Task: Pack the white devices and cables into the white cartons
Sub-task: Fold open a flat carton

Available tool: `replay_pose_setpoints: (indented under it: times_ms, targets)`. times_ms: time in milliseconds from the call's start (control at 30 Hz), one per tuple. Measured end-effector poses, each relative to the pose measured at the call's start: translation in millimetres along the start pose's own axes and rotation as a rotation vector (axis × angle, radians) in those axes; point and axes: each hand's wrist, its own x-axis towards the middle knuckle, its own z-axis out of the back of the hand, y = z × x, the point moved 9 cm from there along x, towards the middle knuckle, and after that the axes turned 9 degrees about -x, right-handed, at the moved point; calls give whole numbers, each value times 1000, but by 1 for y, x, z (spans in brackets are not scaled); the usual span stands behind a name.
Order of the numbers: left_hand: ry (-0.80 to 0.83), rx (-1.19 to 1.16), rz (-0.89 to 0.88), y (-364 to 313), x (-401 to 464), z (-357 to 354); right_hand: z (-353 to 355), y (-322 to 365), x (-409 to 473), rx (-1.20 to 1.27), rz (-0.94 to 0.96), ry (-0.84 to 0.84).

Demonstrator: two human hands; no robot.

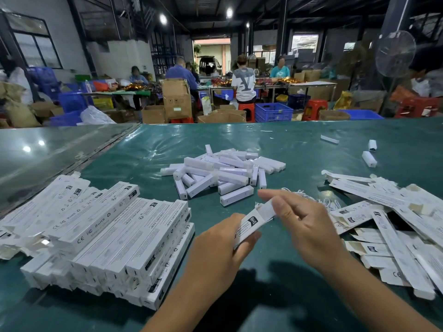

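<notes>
My left hand (221, 245) grips a long white carton (255, 221) from below, its open end pointing up and to the right. My right hand (302, 224) is at that open end, with fingers spread over the flap. A heap of white bar-shaped devices (223, 174) lies on the green table just beyond my hands. White cables (328, 201) are bunched behind my right hand, partly hidden by it. A stack of closed cartons (115, 236) sits at the left. Flat unfilled cartons (393, 224) are scattered at the right.
Three loose devices (369, 159) lie far right on the green table (275, 291). A bare grey table (48, 149) adjoins at the left. Beyond the far edge, people sit at benches among cardboard boxes, blue crates (273, 112) and red stools; a fan (395, 53) stands at the right.
</notes>
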Motion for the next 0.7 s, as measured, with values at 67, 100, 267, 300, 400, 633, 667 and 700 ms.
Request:
replay_pose_setpoints:
  times_ms: [67,100,267,300,400,633,667,700]
  targets:
    - [-66,-199,41,2,1,5,-13,-1,1,29,34,114]
    - [-120,-323,82,6,1,10,-9,-9,4,40,1,91]
    - [-241,-699,233,22,2,15,21,-78,13,-597,-210,14]
    - [-231,-722,234,21,3,13,18,-91,13,-738,-228,80]
    - [-191,-734,223,20,2,5,6,-115,14,-969,-228,198]
    - [-226,-707,238,23,-5,0,3,-120,18,-1100,-205,170]
    - [-233,-701,232,23,-6,0,3,-121,18,-1111,-208,182]
    - [-240,-695,225,23,-7,0,3,-122,17,-1106,-211,193]
